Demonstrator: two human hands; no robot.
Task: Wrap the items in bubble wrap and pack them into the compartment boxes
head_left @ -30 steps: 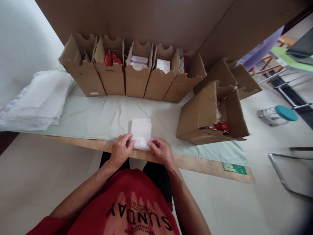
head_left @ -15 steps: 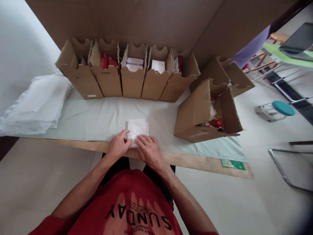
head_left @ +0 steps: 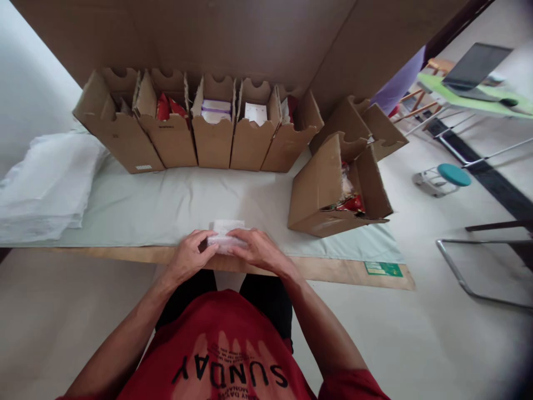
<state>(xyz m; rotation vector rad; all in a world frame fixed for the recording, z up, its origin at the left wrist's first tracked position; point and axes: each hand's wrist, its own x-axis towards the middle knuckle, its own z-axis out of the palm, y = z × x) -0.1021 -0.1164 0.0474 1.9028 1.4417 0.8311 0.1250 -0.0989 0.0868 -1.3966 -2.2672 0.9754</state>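
The left hand (head_left: 189, 258) and right hand (head_left: 259, 250) are both curled onto a small bubble-wrap bundle (head_left: 225, 232). The left fingers pinch its 9 o'clock end and the right palm and fingers cover its 3 o'clock half. The bundle lies on the pale green table cloth (head_left: 166, 205), close to the near wooden table edge (head_left: 125, 254) and right in front of the person.

It looks very light, soft and springy. It would likely give under pressure and tend to spring open if let go, and the plastic skin may slip a little under dry fingers. The two short ends look like the surest places to hold it, with the thumbs underneath. I cannot tell whether anything fragile is inside it.

The table edge runs just at 6 o'clock of the bundle, so there is little margin on that side. Open cloth stretches toward 12 o'clock as far as the row of cardboard bins (head_left: 212, 141). A tipped open carton (head_left: 320, 189) stands near at 2 o'clock, with red packets showing in it. A stack of white wrap sheets (head_left: 45, 183) lies well apart at 10 o'clock. The stretch of cloth between 9 and 11 o'clock is the widest free room.
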